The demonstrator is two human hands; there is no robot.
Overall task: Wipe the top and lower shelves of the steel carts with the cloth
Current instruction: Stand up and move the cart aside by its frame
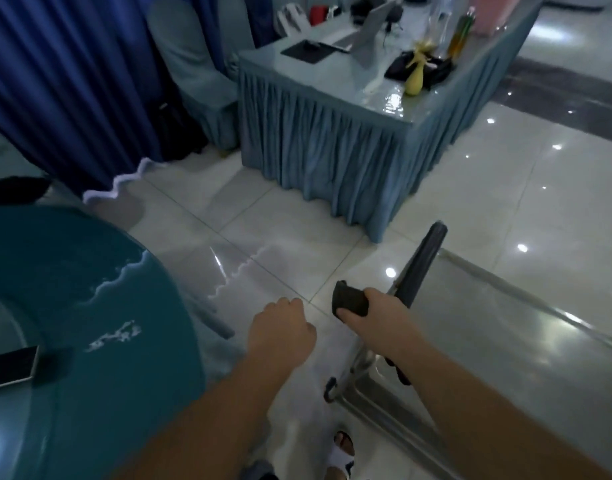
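A steel cart [526,344] fills the lower right, its flat top shelf shining and its dark-padded handle [424,261] rising at the near end. My right hand [374,308] grips a folded dark cloth [349,299] just left of the handle, above the floor. Curled into a fist, my left hand [280,327] holds nothing and hovers over the tiles beside the cart. The cart's lower shelf is hidden under the top.
A round teal table [72,306] with a phone [10,367] stands at the left. Ahead, a skirted rectangular table [332,150] carries a laptop, bottles and a yellow vase. Blue curtains [72,81] hang at the back left. Glossy tiles [505,185] stretch to the right.
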